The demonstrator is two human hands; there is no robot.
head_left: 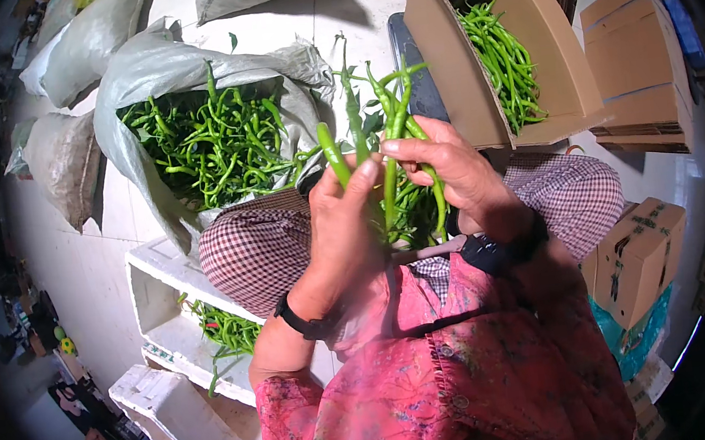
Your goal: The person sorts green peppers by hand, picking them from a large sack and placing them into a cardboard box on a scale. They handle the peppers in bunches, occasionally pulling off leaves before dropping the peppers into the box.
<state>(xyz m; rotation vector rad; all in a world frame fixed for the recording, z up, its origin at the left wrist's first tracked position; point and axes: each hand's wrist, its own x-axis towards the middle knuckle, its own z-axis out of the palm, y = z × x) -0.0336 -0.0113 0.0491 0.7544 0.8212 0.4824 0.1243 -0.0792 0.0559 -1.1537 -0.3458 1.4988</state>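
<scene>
Above my lap, my left hand (344, 204) is closed around a couple of long green chili peppers (334, 155), which point up past the thumb. Beside it, nearly touching, my right hand (457, 163) pinches a small bunch of green chili peppers (395, 122) that fan upward and hang below the fingers. More peppers (410, 214) lie in my lap beneath both hands. To the left, a large pale woven sack (129, 89) gapes wide, full of green peppers (214, 144) with some leaves.
At the upper right stands an open cardboard box (461, 65) holding straighter green peppers (500, 61). Flattened cartons (635, 65) are stacked beyond it. A white foam box (153, 303) with some peppers sits at the lower left. Filled sacks (90, 46) lie at the upper left; a taped carton (638, 260) stands right.
</scene>
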